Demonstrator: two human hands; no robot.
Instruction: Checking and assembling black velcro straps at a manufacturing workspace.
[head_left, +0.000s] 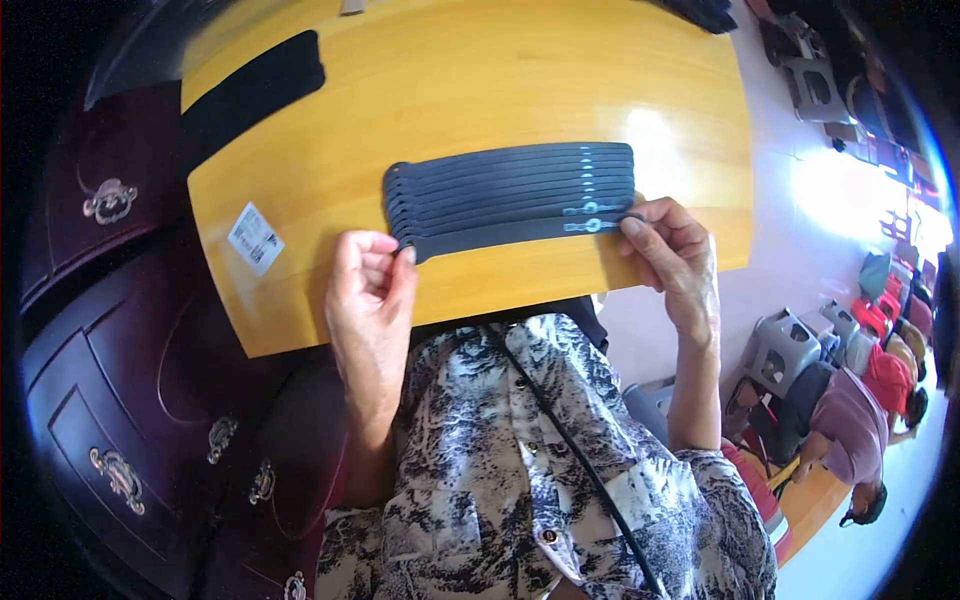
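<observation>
Several flat black straps (510, 183), like cloth cable ties, lie fanned out in overlapping rows on the yellow table (480, 80). Each has a rounded head at the left and a pale printed mark towards the right. The nearest strap (490, 236) stretches between my two hands along the lower edge of the row. Its left head is pinched between the thumb and fingers of my left hand (372, 285). At the other end, my right hand (677, 255) grips its tip between thumb and forefinger.
A wide black piece (258, 95) rests at the table's far left. A white printed label (256, 239) sticks near the left edge. Dark drawers with metal handles (110, 201) stand on the left. Grey stools (785, 350) and a seated person (850, 425) are to the right.
</observation>
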